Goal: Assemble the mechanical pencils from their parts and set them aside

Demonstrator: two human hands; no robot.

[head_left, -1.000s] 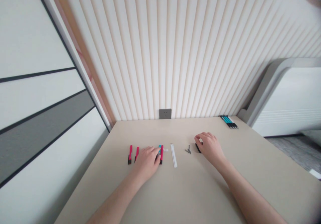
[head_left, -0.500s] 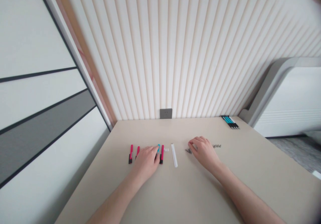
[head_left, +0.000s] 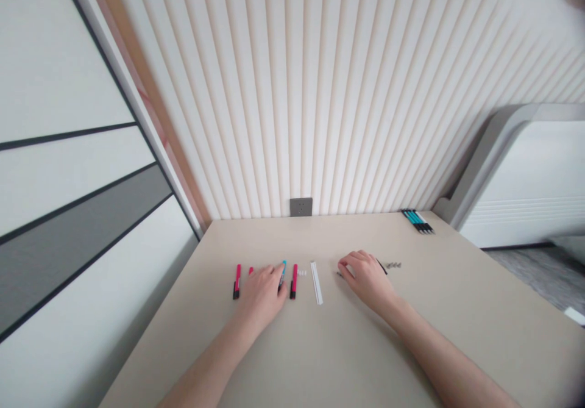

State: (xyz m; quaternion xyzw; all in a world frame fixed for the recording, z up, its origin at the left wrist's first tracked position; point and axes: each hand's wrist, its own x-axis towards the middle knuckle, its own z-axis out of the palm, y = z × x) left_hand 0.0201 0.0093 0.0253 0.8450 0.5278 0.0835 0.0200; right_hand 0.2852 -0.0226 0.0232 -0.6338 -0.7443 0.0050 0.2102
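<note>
My left hand [head_left: 262, 293] rests on the table among pink and black pen barrels. Its thumb and index finger are closed around a blue and black pen barrel [head_left: 283, 271]. One pink barrel [head_left: 294, 281] lies just right of that hand, another pink barrel [head_left: 237, 281] to its left, and a third pink barrel [head_left: 251, 270] is mostly covered by it. My right hand [head_left: 367, 277] is low over small dark pieces [head_left: 339, 274], thumb and fingertips pinched together; what they hold is too small to make out. A thin black piece [head_left: 382, 266] shows beside its knuckles.
White thin rods [head_left: 317, 283] lie between my hands, with small clear pieces [head_left: 302, 272] beside them. Small metallic pieces [head_left: 393, 265] are right of my right hand. Several blue and black pens [head_left: 417, 221] lie at the table's back right. A socket [head_left: 301, 207] is on the ribbed wall.
The blue barrel in my left hand now tilts more and has shifted slightly left. My right hand has moved slightly left over the dark pieces, and a black piece now shows behind it.
</note>
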